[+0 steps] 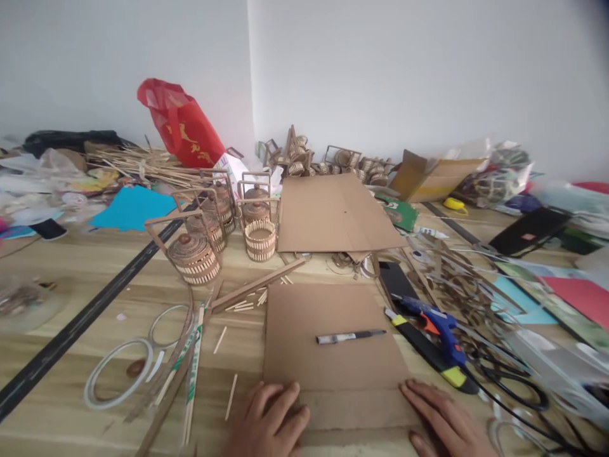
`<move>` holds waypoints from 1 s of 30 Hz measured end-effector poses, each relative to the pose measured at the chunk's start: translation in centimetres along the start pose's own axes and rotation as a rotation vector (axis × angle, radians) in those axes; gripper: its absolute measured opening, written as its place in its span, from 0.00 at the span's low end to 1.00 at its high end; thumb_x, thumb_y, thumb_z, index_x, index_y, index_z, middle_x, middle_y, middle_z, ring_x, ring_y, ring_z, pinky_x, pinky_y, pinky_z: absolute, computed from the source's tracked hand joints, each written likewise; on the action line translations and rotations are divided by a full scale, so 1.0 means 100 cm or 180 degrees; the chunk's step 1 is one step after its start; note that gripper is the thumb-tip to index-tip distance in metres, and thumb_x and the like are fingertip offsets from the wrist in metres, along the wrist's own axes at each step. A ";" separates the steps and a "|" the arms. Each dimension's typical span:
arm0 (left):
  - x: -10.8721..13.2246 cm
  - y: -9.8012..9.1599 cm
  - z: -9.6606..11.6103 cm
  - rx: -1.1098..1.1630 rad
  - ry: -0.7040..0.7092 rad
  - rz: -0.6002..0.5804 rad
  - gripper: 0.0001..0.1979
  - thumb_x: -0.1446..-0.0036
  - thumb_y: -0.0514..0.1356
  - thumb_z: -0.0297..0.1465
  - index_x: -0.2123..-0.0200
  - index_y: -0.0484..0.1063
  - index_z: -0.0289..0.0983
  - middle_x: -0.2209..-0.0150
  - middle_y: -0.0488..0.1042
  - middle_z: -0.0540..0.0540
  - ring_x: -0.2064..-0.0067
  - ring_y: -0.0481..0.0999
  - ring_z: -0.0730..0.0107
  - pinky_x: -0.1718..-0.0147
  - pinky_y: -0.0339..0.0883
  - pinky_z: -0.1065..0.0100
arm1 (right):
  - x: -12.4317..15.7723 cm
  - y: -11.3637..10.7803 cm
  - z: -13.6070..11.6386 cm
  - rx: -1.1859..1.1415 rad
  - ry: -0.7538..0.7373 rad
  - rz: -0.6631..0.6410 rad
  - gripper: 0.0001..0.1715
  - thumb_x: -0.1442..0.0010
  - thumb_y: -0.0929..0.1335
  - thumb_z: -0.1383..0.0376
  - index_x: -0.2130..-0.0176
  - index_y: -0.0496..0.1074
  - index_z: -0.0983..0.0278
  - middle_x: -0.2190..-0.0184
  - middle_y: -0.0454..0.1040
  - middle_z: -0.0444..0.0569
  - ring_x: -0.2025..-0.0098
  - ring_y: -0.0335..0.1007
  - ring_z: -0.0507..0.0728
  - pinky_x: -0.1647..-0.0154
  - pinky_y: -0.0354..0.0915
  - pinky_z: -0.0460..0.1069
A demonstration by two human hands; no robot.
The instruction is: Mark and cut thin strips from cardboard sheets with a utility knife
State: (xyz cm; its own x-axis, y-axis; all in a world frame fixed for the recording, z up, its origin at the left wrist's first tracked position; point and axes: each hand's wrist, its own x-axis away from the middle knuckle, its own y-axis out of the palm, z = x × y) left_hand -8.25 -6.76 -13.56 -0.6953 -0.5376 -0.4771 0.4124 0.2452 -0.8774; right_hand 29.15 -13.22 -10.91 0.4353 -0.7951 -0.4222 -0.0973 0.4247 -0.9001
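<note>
My left hand (273, 419) rests at the left edge of a brown cardboard sheet (304, 355), its fingers bent and apart. Opposite it, my right hand (445, 416) lies with fingers stretched along the sheet's right edge. Between the hands a crease or second cardboard edge (354, 409) runs across. A pen (351, 337) with a dark end lies on the sheet, touched by neither hand. Just right of the sheet are a yellow-and-black utility knife (423, 349) and a blue hot glue gun (440, 327). The lower parts of both hands are cut off by the frame.
Small woven lidded baskets (195, 257) and an open basket (260, 240) stand at the left back. Behind lies a larger cardboard sheet (333, 212). Tape rolls (118, 374), thin sticks (190, 387) and tangled strips (457, 273) flank the work area. A red bag (185, 127) leans near the wall.
</note>
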 end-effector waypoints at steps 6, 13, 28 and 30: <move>-0.011 -0.030 0.010 0.0437 -0.0493 -0.0755 0.23 0.37 0.55 0.19 0.44 0.75 0.46 0.43 0.75 0.46 0.48 0.70 0.59 0.43 0.68 0.50 | -0.005 -0.005 -0.014 -0.0454 0.0535 0.0011 0.22 0.32 0.63 0.63 0.40 0.69 0.60 0.49 0.78 0.54 0.47 0.75 0.59 0.46 0.72 0.56; -0.012 -0.035 0.008 0.0482 -0.0405 -0.0857 0.29 0.41 0.51 0.14 0.42 0.74 0.40 0.39 0.73 0.43 0.45 0.68 0.56 0.45 0.71 0.52 | -0.002 0.001 -0.016 -0.0812 0.0664 0.0163 0.21 0.31 0.62 0.66 0.41 0.71 0.60 0.47 0.77 0.55 0.44 0.72 0.60 0.39 0.66 0.59; -0.014 -0.070 -0.007 0.0809 -0.0973 -0.1252 0.15 0.32 0.54 0.26 0.46 0.76 0.35 0.41 0.75 0.41 0.39 0.70 0.60 0.38 0.64 0.50 | 0.008 0.010 -0.008 -0.0953 0.0719 0.0211 0.21 0.30 0.61 0.62 0.43 0.73 0.56 0.46 0.79 0.52 0.43 0.74 0.60 0.34 0.56 0.62; -0.014 -0.072 -0.007 0.0807 -0.0991 -0.1259 0.15 0.32 0.55 0.25 0.47 0.77 0.35 0.41 0.75 0.41 0.40 0.70 0.60 0.39 0.66 0.51 | 0.009 0.011 -0.007 -0.0948 0.0728 0.0210 0.20 0.30 0.62 0.61 0.44 0.74 0.56 0.46 0.79 0.52 0.43 0.74 0.60 0.34 0.55 0.62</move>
State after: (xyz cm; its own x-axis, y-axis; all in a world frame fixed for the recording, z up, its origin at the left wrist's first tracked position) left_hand -10.66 -7.23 -6.58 -0.6350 -0.7713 -0.0428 0.3108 -0.2044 -0.9282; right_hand 28.83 -13.76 -12.31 0.2117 -0.8607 -0.4631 -0.3890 0.3605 -0.8478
